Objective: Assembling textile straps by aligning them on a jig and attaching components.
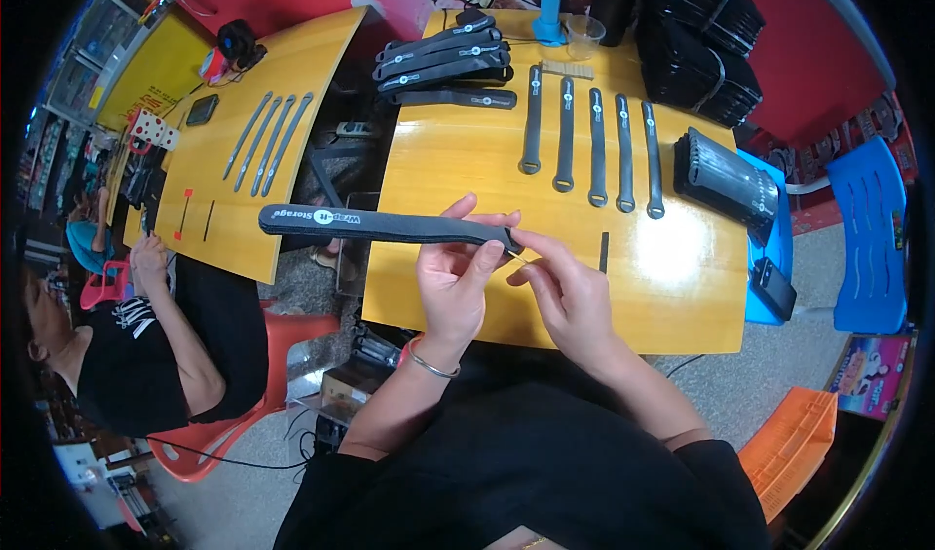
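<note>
A long dark grey strap bundle [385,226], several layers thick and with white print, is held level above the front of the yellow table [467,302]. My left hand [453,287] closes on its right part, thumb on top. At the bundle's right end, my right hand [567,295] pinches a thin yellow loop that looks like a rubber band [519,257]. Part of the loop is hidden by my fingers. Beyond my hands, several single grey straps [597,151] with ring ends lie in a row. A short dark strip [604,252] is just right of my right hand.
Stacked strap bundles [443,63] occupy the table's far left. Black packs [701,43] and a dark strap bundle [726,182] are at the right. A blue fan [550,9] and a clear cup [584,36] stand behind. Leftward, a person [156,345] sits at another table [292,160].
</note>
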Available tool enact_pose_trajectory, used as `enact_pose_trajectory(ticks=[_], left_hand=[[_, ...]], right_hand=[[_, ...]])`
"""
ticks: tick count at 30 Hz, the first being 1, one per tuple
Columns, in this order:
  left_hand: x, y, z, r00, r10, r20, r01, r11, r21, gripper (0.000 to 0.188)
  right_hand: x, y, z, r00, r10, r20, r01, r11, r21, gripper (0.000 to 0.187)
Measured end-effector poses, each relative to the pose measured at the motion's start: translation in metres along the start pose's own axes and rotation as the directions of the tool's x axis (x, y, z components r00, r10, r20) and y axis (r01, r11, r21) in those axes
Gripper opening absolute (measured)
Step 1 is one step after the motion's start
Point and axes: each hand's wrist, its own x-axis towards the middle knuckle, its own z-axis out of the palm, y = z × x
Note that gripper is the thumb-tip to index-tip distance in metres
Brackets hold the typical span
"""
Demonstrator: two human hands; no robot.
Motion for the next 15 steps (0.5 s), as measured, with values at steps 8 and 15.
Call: enact_pose_trajectory(ticks=[8, 15], left_hand=[[-0.004, 0.000, 0.000, 0.998, 0.057, 0.006, -0.058, 0.995, 0.086, 0.043], [-0.007, -0.008, -0.004, 0.942, 0.319, 0.106, -0.336, 0.872, 0.356, 0.039]], right_hand=[[-0.002, -0.002, -0.001, 1.000, 0.013, -0.005, -0.013, 1.000, 0.019, 0.034], [-0.002, -0.002, 0.003, 0.998, 0.068, -0.003, -0.068, 0.997, 0.028, 0.033]])
